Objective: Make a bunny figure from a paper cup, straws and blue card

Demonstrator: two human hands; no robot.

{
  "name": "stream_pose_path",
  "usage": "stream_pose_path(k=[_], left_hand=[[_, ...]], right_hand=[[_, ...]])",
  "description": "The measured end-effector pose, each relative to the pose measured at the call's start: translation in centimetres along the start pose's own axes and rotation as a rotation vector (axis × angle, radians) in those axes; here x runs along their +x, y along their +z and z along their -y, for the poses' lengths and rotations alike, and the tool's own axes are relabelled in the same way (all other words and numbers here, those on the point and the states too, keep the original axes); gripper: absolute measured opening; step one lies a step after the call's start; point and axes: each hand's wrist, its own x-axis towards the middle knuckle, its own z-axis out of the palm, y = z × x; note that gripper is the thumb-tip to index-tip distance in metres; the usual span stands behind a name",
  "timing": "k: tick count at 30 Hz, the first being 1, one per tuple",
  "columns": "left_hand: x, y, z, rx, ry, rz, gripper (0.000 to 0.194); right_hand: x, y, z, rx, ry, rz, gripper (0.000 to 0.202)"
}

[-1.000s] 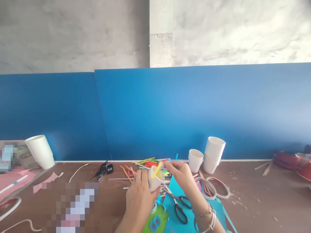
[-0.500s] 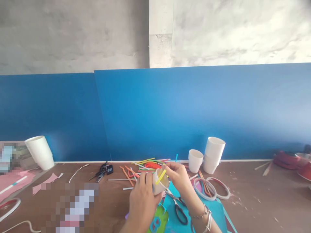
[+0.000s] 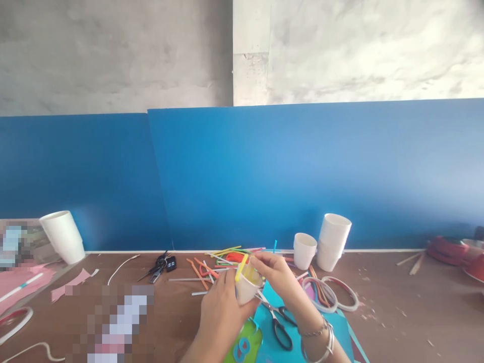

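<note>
A white paper cup [image 3: 246, 292], tilted with its mouth towards me, is gripped by my left hand [image 3: 221, 305], whose fingers wrap its left side and whose thumb lies beneath. Over the cup's left rim lies a yellow straw [image 3: 241, 268], and more yellow shows inside. My right hand [image 3: 272, 269] is closed at the cup's far rim, fingertips pinched at the straw's upper end; the exact contact is partly hidden. Black-handled scissors [image 3: 280, 322] lie below my right wrist on blue paper [image 3: 266, 333]. A green sheet [image 3: 249, 339] with blue ring shapes sits beside them.
Colourful straws [image 3: 200, 269] lie scattered behind my hands. A single white cup [image 3: 304, 251] and a cup stack [image 3: 333, 242] stand right, another stack [image 3: 64, 237] left. Two tape rolls [image 3: 348, 295] overlap at right. Keys [image 3: 162, 264] lie near the blue partition [image 3: 264, 176].
The yellow straw has shifted from across the cup's mouth to its left rim. My right fingers have moved slightly left with it. My left hand still holds the cup.
</note>
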Motion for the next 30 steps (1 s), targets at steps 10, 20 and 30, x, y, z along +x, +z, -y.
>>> stream_pose_path(k=[10,20,30], left_hand=[[1.1,-0.8,2.3,-0.562,0.268,0.182,0.051],[0.2,-1.4,0.6,-0.357,0.426,-0.262,0.010],[0.4,-0.1,1.6,0.058,0.455,-0.698,0.015]], right_hand=[[-0.9,-1.9,1.1,0.021,0.075,0.199,0.033],[-1.7,-0.4,2.6,-0.194,-0.104,0.210,0.016],[-1.9,2.9,1.9,-0.211,-0.057,0.009,0.025]])
